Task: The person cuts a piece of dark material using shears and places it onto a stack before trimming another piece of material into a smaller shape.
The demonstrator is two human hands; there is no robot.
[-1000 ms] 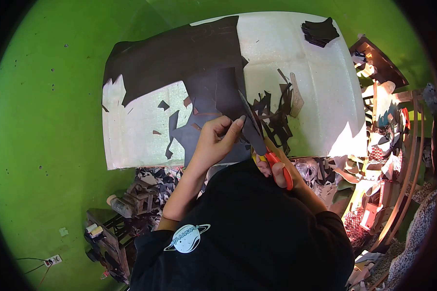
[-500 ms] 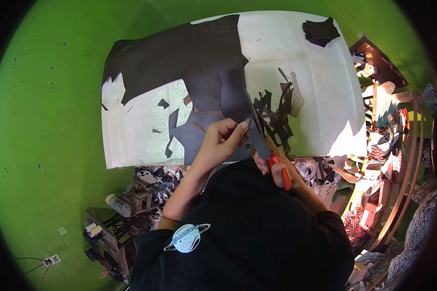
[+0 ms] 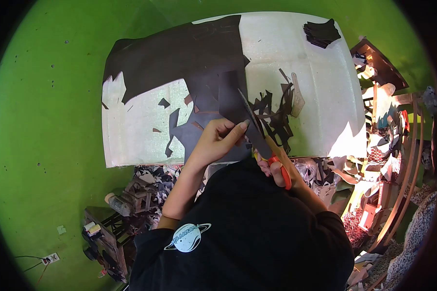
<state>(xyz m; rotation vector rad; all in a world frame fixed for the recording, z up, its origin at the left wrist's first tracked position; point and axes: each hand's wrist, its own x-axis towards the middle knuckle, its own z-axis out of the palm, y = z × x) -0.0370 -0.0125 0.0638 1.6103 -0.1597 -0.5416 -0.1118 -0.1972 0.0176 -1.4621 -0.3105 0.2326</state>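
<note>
My right hand (image 3: 276,169) grips the scissors (image 3: 285,174) by their red handles at the table's near edge. Their blades point up and away, lying along the right side of a dark piece of sheet material (image 3: 234,99), possibly leather. Thumb pressed against the fingers, my left hand (image 3: 223,139) pinches that piece just left of the blades. Beneath it, a larger dark sheet (image 3: 179,58) spreads over the back left of the table. Thin dark offcuts (image 3: 278,116) lie heaped right of the scissors, beside a tan pointed template-like piece (image 3: 297,97).
The pale table (image 3: 325,97) has a stack of dark cut pieces (image 3: 321,33) at its far right corner. Small scraps (image 3: 164,103) lie on its left part. Heaped scraps and a wooden frame (image 3: 408,160) stand at right; a small wooden stool (image 3: 107,237) stands at lower left.
The scissor blades now show more clearly along the piece's edge, and the piece has shifted and turned slightly to the left. My left hand has barely moved and keeps its pinch.
</note>
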